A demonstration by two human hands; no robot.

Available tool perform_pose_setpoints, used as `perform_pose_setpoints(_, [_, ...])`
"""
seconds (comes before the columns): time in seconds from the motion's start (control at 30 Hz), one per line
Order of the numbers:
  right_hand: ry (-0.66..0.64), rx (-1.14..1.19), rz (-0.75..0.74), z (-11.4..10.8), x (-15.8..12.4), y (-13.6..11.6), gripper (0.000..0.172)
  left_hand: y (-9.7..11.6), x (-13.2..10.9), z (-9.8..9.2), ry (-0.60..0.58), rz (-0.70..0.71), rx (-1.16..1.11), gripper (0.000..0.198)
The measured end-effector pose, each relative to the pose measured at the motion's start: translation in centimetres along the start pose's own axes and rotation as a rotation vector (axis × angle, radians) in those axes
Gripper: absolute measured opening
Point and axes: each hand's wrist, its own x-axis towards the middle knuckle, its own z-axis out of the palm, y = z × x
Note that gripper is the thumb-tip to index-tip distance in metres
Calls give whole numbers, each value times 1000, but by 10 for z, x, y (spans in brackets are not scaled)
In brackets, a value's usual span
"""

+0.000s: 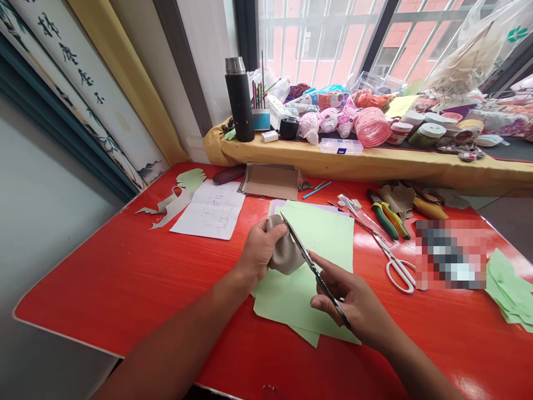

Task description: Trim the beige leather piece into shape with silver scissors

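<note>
Pinched between the thumb and fingers of the left hand (257, 250) is a soft grey-tan piece (287, 255), bent into a round shape. The right hand (353, 300) is wrapped around some dark scissors (322, 280). Their long thin blades point up and away, and they lie along the right side of the grey-tan piece. I see the scissors from the edge, so I cannot tell if the blades are apart or together.

The piece is up over the big green paper (322, 233), near the middle of the red table (125, 283). To the left is a white paper (208, 208) with a drawing on it, and just beside it are some grey scraps (171, 206). Behind the hands is some brown card (270, 182).

To the right are scissors with white handles (393, 259). Pliers (387, 218) with green and yellow handles lie behind them. More green sheets (508, 286) are at the right edge.

At the back, a tall black bottle (240, 105) stands on the window ledge (287, 157).
</note>
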Motion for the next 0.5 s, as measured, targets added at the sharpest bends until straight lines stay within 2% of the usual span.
perform_pose_setpoints(0.37, [-13,-35,9,-3,1,8,98,-2,2,-2,-6,-2,7,32])
perform_pose_setpoints(0.5, [-8,30,20,-1,-1,3,96,-2,3,-2,-3,-2,10,32])
